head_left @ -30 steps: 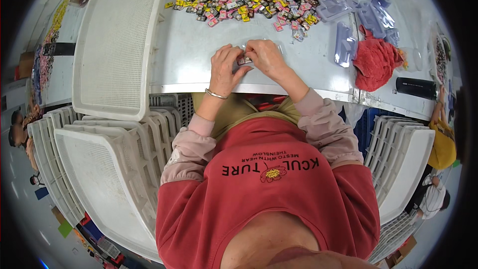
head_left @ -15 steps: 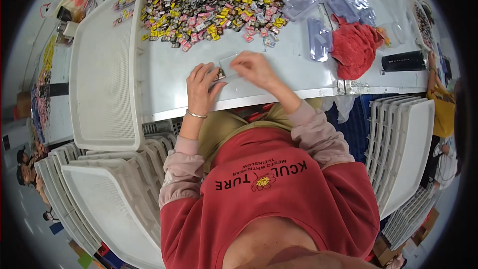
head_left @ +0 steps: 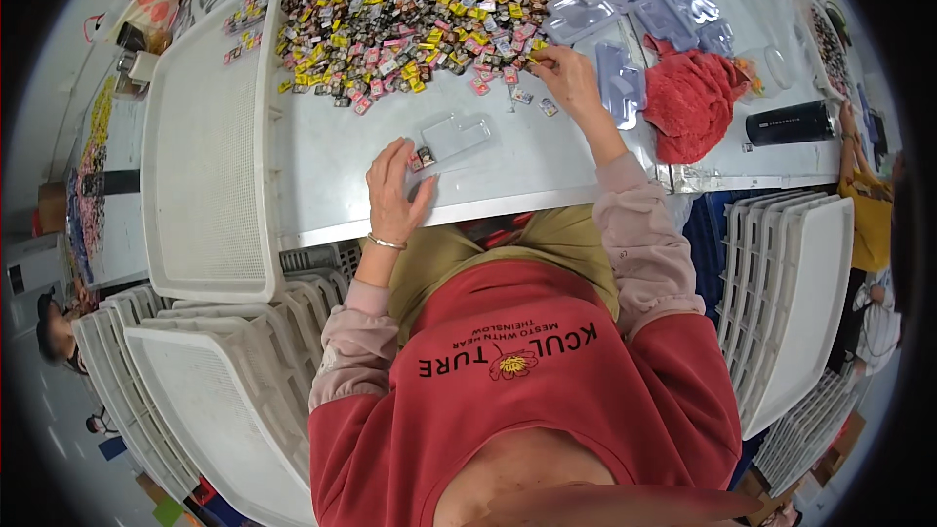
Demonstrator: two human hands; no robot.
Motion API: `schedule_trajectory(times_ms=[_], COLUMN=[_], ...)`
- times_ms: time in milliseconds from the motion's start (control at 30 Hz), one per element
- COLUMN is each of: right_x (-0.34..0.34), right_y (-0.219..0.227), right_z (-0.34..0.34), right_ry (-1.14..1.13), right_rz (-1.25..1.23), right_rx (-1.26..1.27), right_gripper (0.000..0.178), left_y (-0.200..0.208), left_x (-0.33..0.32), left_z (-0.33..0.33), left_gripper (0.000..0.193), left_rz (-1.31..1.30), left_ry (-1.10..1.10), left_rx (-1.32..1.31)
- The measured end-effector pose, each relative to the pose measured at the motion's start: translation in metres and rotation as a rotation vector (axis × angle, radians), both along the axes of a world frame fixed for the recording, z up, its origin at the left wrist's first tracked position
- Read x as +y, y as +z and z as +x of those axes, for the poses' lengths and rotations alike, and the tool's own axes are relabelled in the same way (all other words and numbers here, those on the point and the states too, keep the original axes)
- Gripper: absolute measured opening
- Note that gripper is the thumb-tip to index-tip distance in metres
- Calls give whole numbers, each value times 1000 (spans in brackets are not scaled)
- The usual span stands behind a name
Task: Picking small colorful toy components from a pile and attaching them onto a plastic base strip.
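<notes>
My left hand point(head_left: 396, 188) rests flat on the grey table point(head_left: 322, 166), fingers apart, its fingertips touching a clear plastic blister tray point(head_left: 455, 136) and a small dark packet point(head_left: 426, 157) at the tray's corner. My right hand point(head_left: 566, 78) reaches forward to the near edge of a big heap of small colourful packets point(head_left: 410, 0), with its fingertips pinched at the heap's edge. Whether it grips a packet I cannot tell. A few loose packets point(head_left: 532, 101) lie beside that hand.
A large white perforated tray point(head_left: 210, 137) lies on the table at left. More clear blister trays point(head_left: 634, 10), a red cloth point(head_left: 688, 98) and a black bottle point(head_left: 793, 123) sit at right. Stacks of white trays stand at lower left point(head_left: 176, 381) and at right point(head_left: 791, 303). Another person point(head_left: 869, 205) stands at far right.
Both hands were together at the blister tray. My right hand has since reached forward to the packet heap while my left hand stays by the tray. The view has tilted.
</notes>
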State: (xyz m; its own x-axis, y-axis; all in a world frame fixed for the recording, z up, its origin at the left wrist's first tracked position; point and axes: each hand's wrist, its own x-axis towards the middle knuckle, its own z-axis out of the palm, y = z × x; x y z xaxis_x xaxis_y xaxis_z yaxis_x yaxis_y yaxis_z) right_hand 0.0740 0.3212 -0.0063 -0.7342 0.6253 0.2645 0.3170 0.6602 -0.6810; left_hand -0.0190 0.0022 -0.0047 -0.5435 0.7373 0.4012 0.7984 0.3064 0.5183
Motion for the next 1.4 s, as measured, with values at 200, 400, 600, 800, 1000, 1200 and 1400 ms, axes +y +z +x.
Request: schedule_trajectory(times_ms=[200,400,600,800,1000,1200,1400], right_x=[-1,-9,-56,-137,-129,-129,-131], right_y=[1,2,23,9,4,19,7], right_z=[3,-6,-15,-25,-24,-23,-29], right_ry=[-12,28,186,395,360,386,493], right_rz=[-113,87,-521,-233,-334,-676,-292], right_rx=[-118,-165,-63,-103,-161,-257,-127], right_gripper=[19,24,25,22,22,22,16], left_y=[-3,-6,0,-4,-5,-9,-12], left_x=[-2,-1,1,2,0,0,1], left_z=[-2,-3,-3,-4,-2,0,-3], left_gripper=[57,58,57,39,33,33,35], left_rz=[94,136,100,42,35,51,65], left_ry=[55,68,30,5,3,11,7], left_rx=[-107,-187,-21,11,20,56,43])
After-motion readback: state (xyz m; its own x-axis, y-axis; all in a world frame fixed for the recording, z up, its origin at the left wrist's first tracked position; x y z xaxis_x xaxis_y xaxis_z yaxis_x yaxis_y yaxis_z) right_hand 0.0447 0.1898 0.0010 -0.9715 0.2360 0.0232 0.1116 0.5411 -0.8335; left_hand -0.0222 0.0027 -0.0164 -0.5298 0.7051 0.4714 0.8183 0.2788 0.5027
